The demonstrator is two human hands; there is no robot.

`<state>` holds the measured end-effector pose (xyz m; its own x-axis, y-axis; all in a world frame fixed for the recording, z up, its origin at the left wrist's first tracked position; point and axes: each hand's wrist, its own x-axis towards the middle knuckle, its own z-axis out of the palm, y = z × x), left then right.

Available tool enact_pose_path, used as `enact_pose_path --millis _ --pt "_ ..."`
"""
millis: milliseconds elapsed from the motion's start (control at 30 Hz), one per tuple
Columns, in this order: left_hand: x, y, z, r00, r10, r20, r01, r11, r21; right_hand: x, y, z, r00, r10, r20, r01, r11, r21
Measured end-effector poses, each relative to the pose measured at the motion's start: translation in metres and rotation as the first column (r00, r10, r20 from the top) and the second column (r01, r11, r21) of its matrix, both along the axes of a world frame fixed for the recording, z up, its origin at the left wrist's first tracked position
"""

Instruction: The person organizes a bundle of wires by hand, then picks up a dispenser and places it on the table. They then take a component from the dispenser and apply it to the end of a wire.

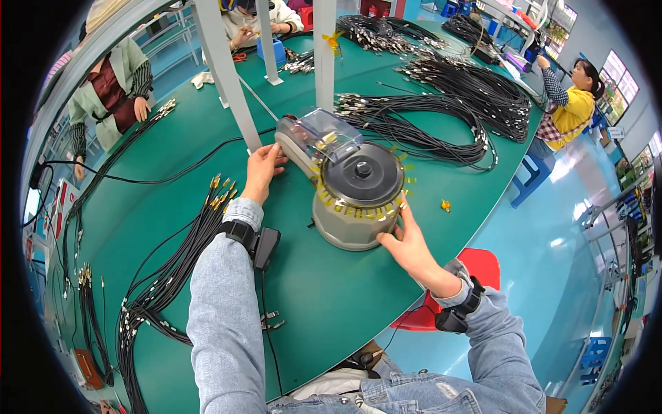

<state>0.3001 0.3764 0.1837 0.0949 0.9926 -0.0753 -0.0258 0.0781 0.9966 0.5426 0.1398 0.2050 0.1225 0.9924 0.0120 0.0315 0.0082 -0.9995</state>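
Observation:
A round grey electric tape dispenser [347, 224] stands on the green table in front of me. It has a black disc [365, 181] on top and short yellow tape strips sticking out around the rim. A clear cover [332, 132] sits over its back-left arm. My left hand [261, 172] grips the end of that arm, fingers curled against the housing. At the right side of the base, my right hand [412, 243] holds on, thumb low and fingers up near the tape strips. A black cable bundle [176, 262] with metal ends lies to the left of the dispenser.
Grey metal posts [231, 76] rise behind the dispenser. Coiled black cables [455, 117] cover the far right of the table. A scrap of yellow tape [446, 205] lies to the right. A red stool [479, 269] stands by the table edge. Other people work around the table.

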Motion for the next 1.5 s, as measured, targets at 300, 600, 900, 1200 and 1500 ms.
enact_pose_path --millis 300,600,900,1200,1500 --pt "-0.005 0.008 0.002 1.000 -0.021 -0.001 0.021 0.998 -0.056 -0.029 0.017 -0.010 0.980 -0.050 0.191 0.035 0.996 0.081" --pt "-0.006 -0.089 0.007 0.988 0.149 -0.037 -0.148 0.989 0.025 -0.067 0.024 -0.001 0.953 -0.151 0.264 0.129 0.987 0.097" --pt "0.019 -0.175 -0.003 0.958 0.068 -0.280 0.045 0.924 0.379 -0.099 0.023 -0.005 0.956 -0.169 0.240 0.160 0.986 0.055" --pt "0.019 -0.172 0.009 0.948 0.083 -0.308 0.035 0.933 0.359 -0.019 0.046 -0.005 0.954 0.020 0.301 -0.066 0.987 0.144" --pt "0.001 -0.202 0.028 0.895 0.085 -0.439 0.036 0.965 0.259 0.025 0.193 -0.025 0.690 -0.068 0.720 -0.286 0.889 0.357"
